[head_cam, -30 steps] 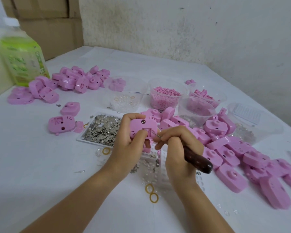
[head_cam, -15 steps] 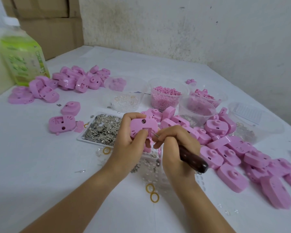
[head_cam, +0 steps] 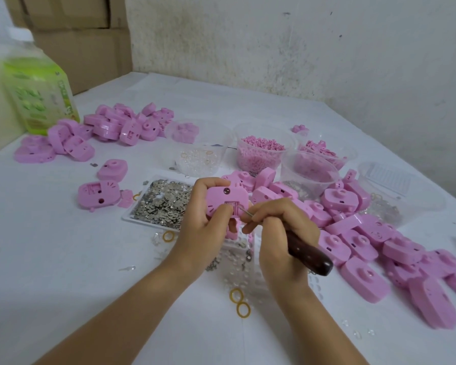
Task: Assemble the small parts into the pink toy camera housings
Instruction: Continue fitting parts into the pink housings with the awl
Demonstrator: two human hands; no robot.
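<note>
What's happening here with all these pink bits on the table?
A person is putting toy cameras together by hand. The left hand holds one pink housing up off the table, while the right hand grips a wooden-handled tool whose thin metal tip sits at the housing's rectangular recess. A heap of small metal pieces lies just beyond the hands, and a pile of housings spreads out to the right.

Left hand [head_cam: 206, 227] grips housing [head_cam: 225, 200]; right hand [head_cam: 282, 233] grips awl [head_cam: 307, 252]

A white table [head_cam: 63, 259] carries pink housings [head_cam: 366, 280], tubs [head_cam: 261, 154], a tray [head_cam: 161, 201].
</note>
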